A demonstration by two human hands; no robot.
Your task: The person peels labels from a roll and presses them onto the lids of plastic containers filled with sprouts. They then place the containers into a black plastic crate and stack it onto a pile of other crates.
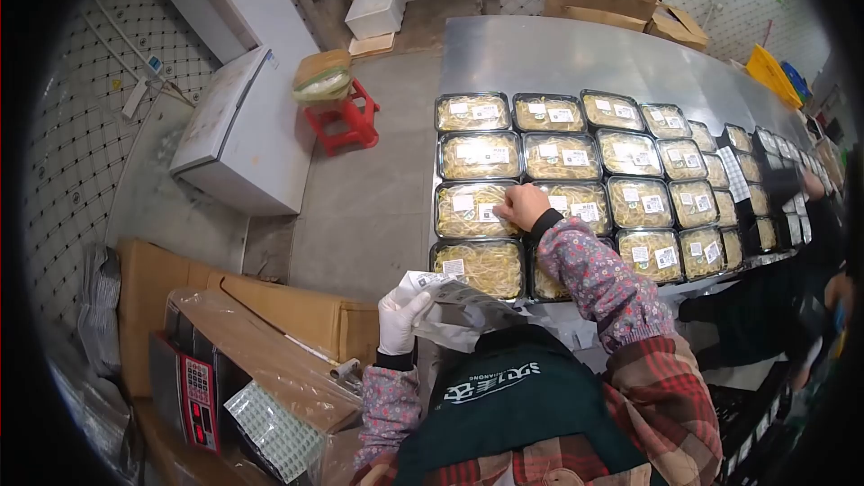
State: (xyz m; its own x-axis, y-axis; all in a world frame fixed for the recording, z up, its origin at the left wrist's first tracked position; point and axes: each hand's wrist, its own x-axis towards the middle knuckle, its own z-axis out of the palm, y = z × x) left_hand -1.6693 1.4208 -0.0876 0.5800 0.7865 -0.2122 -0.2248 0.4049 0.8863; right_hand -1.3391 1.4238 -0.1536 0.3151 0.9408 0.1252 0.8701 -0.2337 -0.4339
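Bare right hand (522, 207), half-curled and holding nothing, presses fingertips on a white label (488, 212) on a sprout tray (463, 227), near left of the steel table (558, 54) — gloved left hand (400, 319) clutches a limp label sheet (454, 306). Labels seem light and sticky — best lifted by an edge.

The right hand (522, 205) presses a white label (487, 212) onto a sprout tray (461, 225) on the steel bench (558, 54); the gloved left hand (400, 319) holds a crumpled label sheet (454, 304)
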